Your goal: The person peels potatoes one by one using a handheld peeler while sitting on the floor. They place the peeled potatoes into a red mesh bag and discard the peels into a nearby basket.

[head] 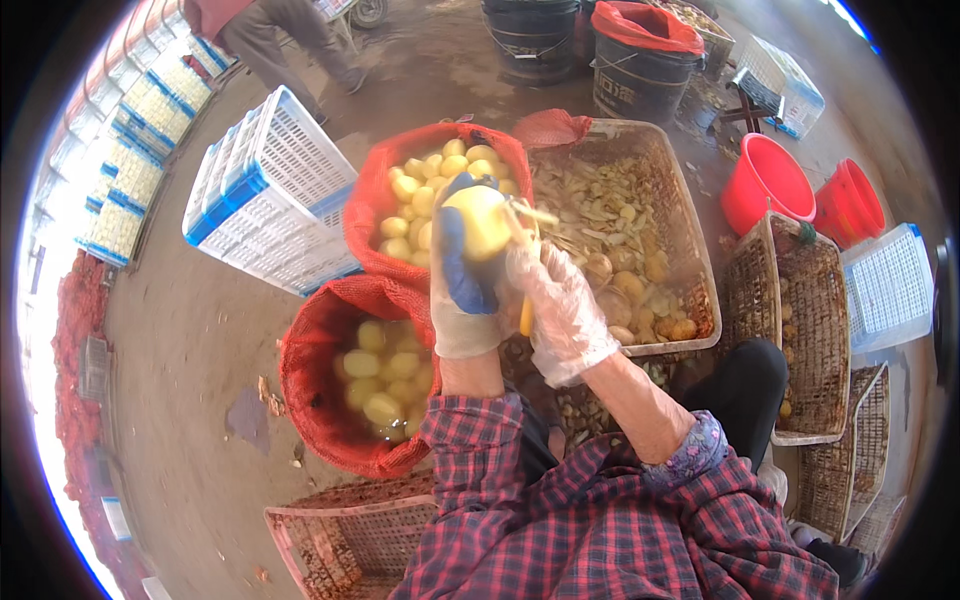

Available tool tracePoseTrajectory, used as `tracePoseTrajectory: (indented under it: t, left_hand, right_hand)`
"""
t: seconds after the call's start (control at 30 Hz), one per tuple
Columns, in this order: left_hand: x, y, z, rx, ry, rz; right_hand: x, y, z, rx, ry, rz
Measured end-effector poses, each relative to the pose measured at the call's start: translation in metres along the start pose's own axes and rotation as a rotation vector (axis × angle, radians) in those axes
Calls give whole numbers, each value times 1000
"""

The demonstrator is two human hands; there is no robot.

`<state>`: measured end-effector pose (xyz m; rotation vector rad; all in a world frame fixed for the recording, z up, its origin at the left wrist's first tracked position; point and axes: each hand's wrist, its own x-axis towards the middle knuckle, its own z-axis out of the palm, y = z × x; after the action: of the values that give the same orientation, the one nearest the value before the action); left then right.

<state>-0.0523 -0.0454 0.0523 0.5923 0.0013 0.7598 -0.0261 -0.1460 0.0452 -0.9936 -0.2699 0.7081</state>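
Observation:
A peeled yellow potato, blurred by motion, is held up by my left hand in a blue-palmed work glove. Under a clear plastic glove, my right hand grips a peeler with a yellow handle against the potato's right side. Strips of peel hang by the blade, which is too blurred to make out. Beyond my left hand is a red mesh-lined container of peeled potatoes. Nearer, a second red mesh-lined tub holds peeled potatoes in water. Right of my hands, a dirty crate contains peels and unpeeled potatoes.
A white-and-blue plastic crate stands at the left. Red buckets and soiled crates are at the right. Dark buckets stand at the back, and a person is at the upper left. Another crate lies near my left elbow.

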Motion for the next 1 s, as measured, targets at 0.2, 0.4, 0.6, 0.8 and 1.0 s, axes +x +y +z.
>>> tracePoseTrajectory:
  t: [0.2,0.4,0.6,0.8,1.0]
  left_hand:
    - [2,2,14,666,-26,20]
    - [2,-13,-3,310,-95,-291]
    - [0,-27,-7,322,-69,-335]
    - [6,-23,-15,105,-127,-396]
    - [-7,-34,-3,373,-50,-407]
  right_hand:
    - [19,-49,-26,-209,5,-74]
    - [27,-95,-78,-447,-201,-81]
    - [21,-125,-98,-1246,-482,-625]
    - [38,-148,-160,-1540,-479,-194]
    - [18,-147,-143,-1392,-491,-578]
